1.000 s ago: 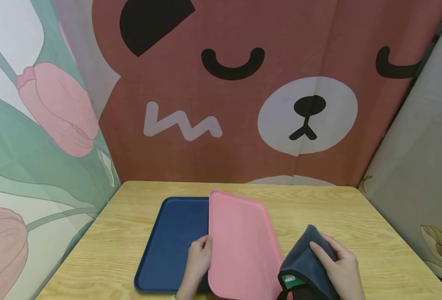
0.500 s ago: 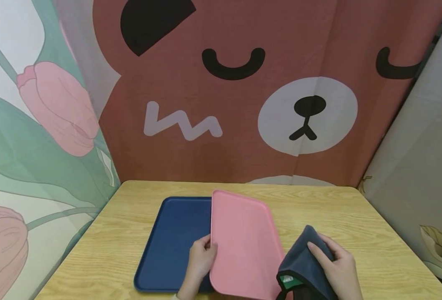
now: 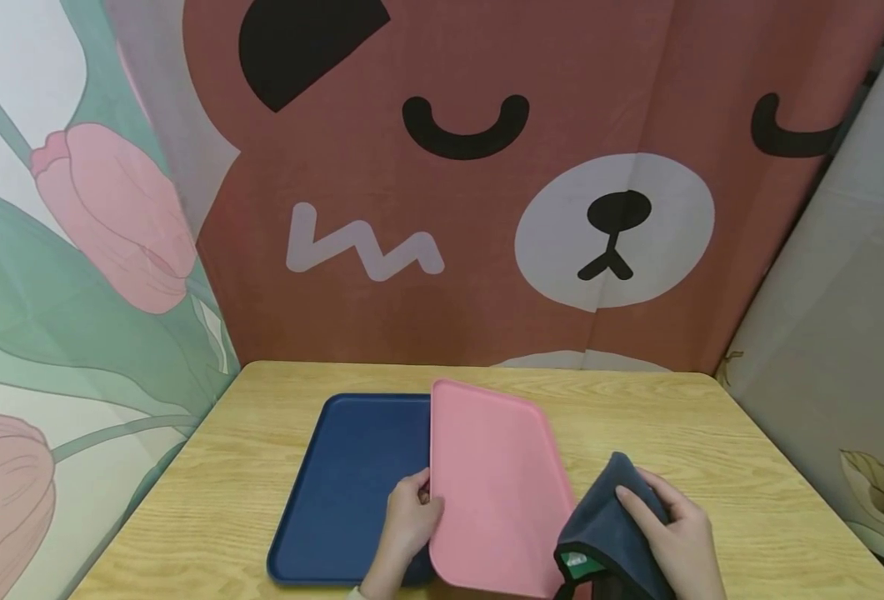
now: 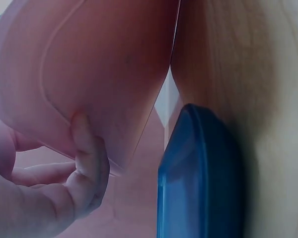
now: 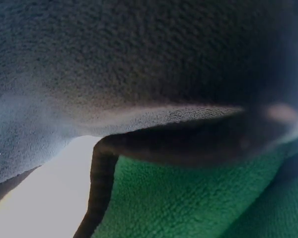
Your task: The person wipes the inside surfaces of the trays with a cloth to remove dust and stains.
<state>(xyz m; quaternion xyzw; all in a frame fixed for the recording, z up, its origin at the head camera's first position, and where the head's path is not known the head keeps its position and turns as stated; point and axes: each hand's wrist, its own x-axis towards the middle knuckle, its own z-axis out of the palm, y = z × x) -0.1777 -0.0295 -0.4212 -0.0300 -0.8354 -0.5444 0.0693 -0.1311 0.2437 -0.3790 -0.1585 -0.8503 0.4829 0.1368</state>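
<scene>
A pink tray [image 3: 497, 483] is tilted up, its left edge raised over a blue tray [image 3: 352, 483] that lies on the table. My left hand [image 3: 410, 517] grips the pink tray's left edge; in the left wrist view its fingers [image 4: 87, 158] curl behind the tray's underside. On the right, my right hand [image 3: 677, 521] holds a folded cloth [image 3: 610, 512], grey-blue with black edging and a green inner side. That cloth overlaps the pink tray's lower right corner. Close up in the right wrist view, the cloth's green side [image 5: 188, 193] shows and the hand is mostly hidden.
Both trays are on or above a light wood table [image 3: 209, 483]. A hanging cloth with a bear face [image 3: 456, 317] stands behind its far edge. Floral fabric [image 3: 112, 350] hangs at the left, and pale fabric [image 3: 824, 333] at the right.
The pink tray has shifted slightly to the right with my left hand on its edge, so more of the blue tray shows. My right hand and the cloth have barely moved.
</scene>
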